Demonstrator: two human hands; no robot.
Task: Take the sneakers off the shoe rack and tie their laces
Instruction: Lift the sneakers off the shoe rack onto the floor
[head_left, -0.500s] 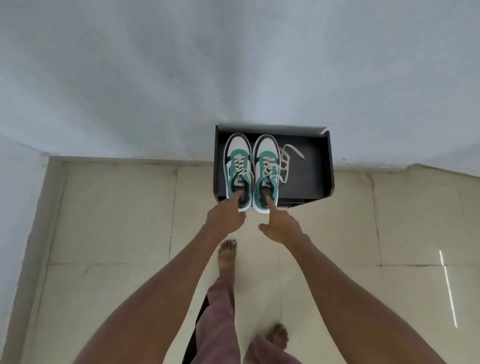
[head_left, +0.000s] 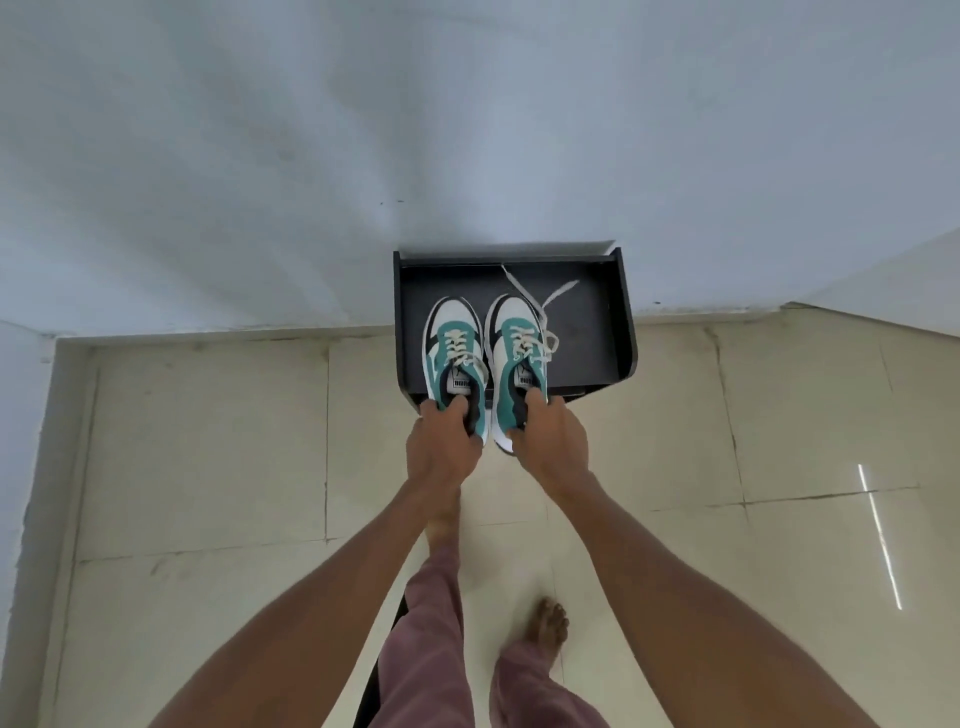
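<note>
Gripping each heel collar, our left hand (head_left: 441, 451) held the left sneaker (head_left: 453, 358) and our right hand (head_left: 551, 441) the right sneaker (head_left: 518, 353), both at the shoe rack's (head_left: 621, 332) near edge; lifting evenly seemed wise, since loose laces (head_left: 540, 296) trailed farther back.

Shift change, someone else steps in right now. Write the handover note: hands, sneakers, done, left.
Left hand: shut on the heel of the left sneaker.
Right hand: shut on the heel of the right sneaker.
Both sneakers sit side by side, toes toward the wall, heels past the front edge of the black shoe rack.
Laces: loose; the right sneaker's lace ends trail across the rack top.
Done: both gripped.
Left: carry them clear of the rack, tie both sets of laces.
</note>
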